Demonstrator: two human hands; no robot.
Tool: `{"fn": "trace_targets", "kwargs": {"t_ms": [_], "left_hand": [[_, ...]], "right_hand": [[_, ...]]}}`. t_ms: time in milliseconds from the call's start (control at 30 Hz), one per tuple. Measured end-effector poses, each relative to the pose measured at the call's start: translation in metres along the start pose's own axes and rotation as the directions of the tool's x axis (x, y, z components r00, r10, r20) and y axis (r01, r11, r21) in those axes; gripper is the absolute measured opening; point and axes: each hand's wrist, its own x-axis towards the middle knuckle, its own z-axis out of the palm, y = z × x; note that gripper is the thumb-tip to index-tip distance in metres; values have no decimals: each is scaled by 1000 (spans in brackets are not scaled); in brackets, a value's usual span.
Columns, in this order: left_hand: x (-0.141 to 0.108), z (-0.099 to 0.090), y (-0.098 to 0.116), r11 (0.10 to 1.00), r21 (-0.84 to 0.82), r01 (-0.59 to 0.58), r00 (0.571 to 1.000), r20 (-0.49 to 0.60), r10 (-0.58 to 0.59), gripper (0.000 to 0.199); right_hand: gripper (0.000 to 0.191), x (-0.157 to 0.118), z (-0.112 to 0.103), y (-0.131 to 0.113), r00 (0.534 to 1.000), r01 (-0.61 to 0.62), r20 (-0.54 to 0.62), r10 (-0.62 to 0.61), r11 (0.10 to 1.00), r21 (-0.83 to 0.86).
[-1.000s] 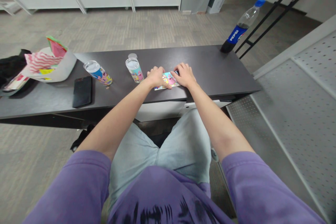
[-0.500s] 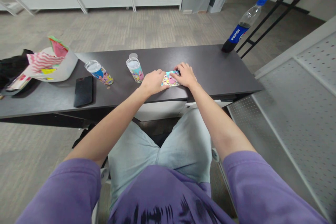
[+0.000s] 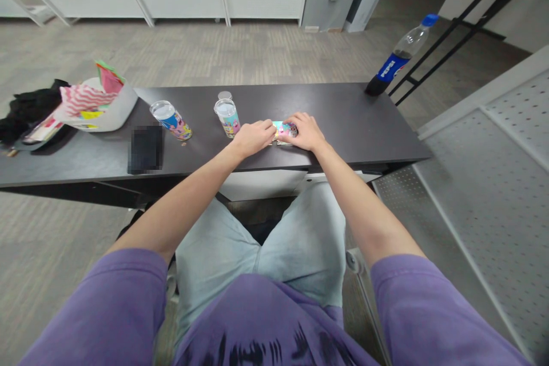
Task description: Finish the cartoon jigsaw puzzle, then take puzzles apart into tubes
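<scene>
A small colourful cartoon-printed sheet (image 3: pixel 283 130) lies at the dark tabletop's near edge, between my two hands. My left hand (image 3: pixel 256 137) has its fingers bent together on the sheet's left end. My right hand (image 3: pixel 305 130) curves over the right end, thumb toward the middle and fingers on the far side. Much of the sheet is covered by my fingers, so its full shape is hidden. Just left of my left hand stands a clear cup with a cartoon print (image 3: pixel 227 117). Farther left is a second printed cup (image 3: pixel 171 120).
A round clear piece (image 3: pixel 225 95) sits behind the nearer cup. On the left are a blurred dark flat object (image 3: pixel 146 150), a white bin (image 3: pixel 115 114) of packaging and a black cloth (image 3: pixel 34 106). A Pepsi bottle (image 3: pixel 392 66) stands at the tabletop's (image 3: pixel 364 131) far right corner.
My left fingers have bent in closer over the sheet, and my right fingers curl around it more. Less of its print shows flat. The whole view has shifted slightly.
</scene>
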Motion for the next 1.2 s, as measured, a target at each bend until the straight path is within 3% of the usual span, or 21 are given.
{"fn": "trace_targets", "kwargs": {"t_ms": [233, 500, 700, 867, 1033, 1200], "left_hand": [[-10, 4, 4, 995, -70, 74, 995, -65, -79, 56], [-9, 8, 3, 968, -83, 236, 970, -48, -240, 58], [-5, 9, 8, 973, -97, 210, 976, -37, -214, 53], [-1, 16, 0, 967, -194, 162, 980, -84, -181, 52], [7, 30, -7, 909, -375, 182, 946, -187, -266, 53], [18, 46, -4, 787, -591, 178, 879, -265, -398, 53]], "right_hand": [[87, 1, 0, 3, 997, 56, 58, -58, 998, 40], [82, -1, 1, 2, 998, 54, 43, -56, 997, 49], [81, -1, 3, 0, 997, 62, 32, -63, 997, 36], [89, -1, 1, 1, 996, 84, 40, -86, 995, 44], [93, 0, 3, 4, 996, 84, 39, -86, 995, 51], [97, 2, 4, 5, 995, 85, 48, -88, 995, 53]]}}
